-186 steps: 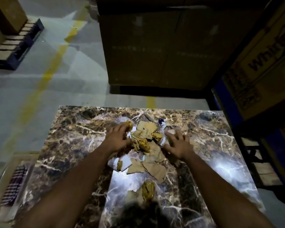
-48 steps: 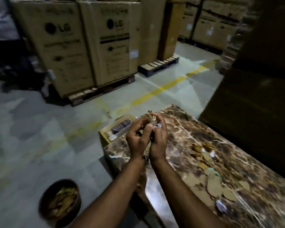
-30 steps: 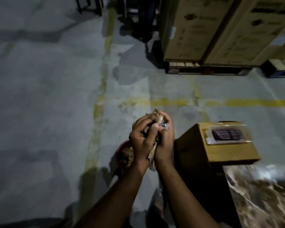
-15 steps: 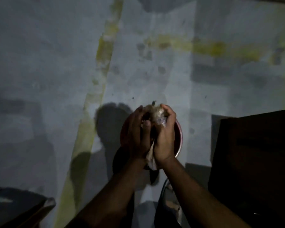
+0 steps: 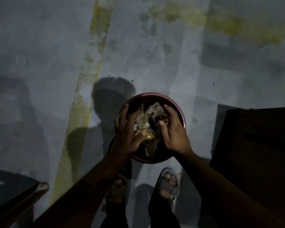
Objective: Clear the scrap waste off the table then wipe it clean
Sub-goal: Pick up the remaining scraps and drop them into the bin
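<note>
Scrap: a loose wad of brown paper, clear wrap and yellowish bits, over the mouth of the bin, between the two hands. Whether it rests on the bin's contents or hangs free cannot be told.

Left hand: on the wad's left side, fingers spread and nearly straight, fingertips reaching past the bin's left rim. Palm faces the scrap; no curl around it is visible.

Right hand: on the wad's right side, fingers spread and slightly bent, thumb tip lying against the scrap. Hands stand apart, the wad filling the gap.

Bin: round, dark red rim, dark inside, standing on the floor directly ahead of the person's feet.

Feet: right foot in a sandal, toes showing; left foot in shadow, partly behind the left forearm.

Floor: grey concrete, stained, with a worn yellow line running top to bottom left of the bin.

Dark block: right of the bin, detail lost in shadow.

Brown edge: lower left corner, unidentified.
</note>
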A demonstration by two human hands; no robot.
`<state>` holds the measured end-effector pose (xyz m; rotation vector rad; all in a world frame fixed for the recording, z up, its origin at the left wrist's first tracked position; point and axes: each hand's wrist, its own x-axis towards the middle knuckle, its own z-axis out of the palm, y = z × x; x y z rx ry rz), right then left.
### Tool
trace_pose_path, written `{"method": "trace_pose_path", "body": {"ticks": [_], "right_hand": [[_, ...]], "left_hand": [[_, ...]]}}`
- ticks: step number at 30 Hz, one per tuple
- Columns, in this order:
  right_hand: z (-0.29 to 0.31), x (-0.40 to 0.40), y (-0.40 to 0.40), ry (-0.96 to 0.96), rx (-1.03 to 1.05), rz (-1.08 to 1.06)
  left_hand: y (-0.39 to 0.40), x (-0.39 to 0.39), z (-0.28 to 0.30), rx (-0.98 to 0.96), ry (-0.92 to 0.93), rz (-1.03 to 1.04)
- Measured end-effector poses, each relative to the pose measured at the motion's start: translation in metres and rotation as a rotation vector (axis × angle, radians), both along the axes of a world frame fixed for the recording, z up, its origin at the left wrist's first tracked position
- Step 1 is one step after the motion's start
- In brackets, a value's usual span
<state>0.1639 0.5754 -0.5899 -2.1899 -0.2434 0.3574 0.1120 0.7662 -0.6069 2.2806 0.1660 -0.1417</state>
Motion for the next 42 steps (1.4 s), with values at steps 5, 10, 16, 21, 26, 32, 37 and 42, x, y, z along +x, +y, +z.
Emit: {"method": "trace_pose_path", "body": {"ticks": [5, 10, 16, 21, 26, 32, 37, 42], "right_hand": [[-0.005, -0.006, 0.002, -0.002, -0.361, 0.237], [-0.048, 0.001, 0.01, 0.208, -0.597, 0.439], [-0.104, -0.005, 0.024, 0.234, -0.745, 0.468], [-0.133, -0.007, 0.027, 0.241, -0.823, 0.465], [-0.112, -0.004, 0.03, 0.27, -0.755, 0.454], [-0.058, -0.001, 0.021, 0.291, -0.557, 0.431], [0.002, -0.006, 0.015, 0.227, -0.601, 0.373], [0.107, -0.019, 0.019, 0.104, -0.588, 0.273]], "left_hand": [[-0.004, -0.013, -0.012, 0.342, 0.091, -0.253], [-0.011, -0.011, -0.053, 0.594, 0.309, -0.55], [-0.022, 0.0, -0.093, 0.565, 0.346, -0.493], [-0.026, 0.006, -0.12, 0.621, 0.44, -0.508], [-0.023, 0.003, -0.104, 0.58, 0.339, -0.508], [-0.013, 0.002, -0.054, 0.545, 0.306, -0.441], [-0.008, 0.004, 0.006, 0.594, 0.297, -0.427], [-0.008, 0.004, 0.117, 0.581, 0.155, -0.435]]}}
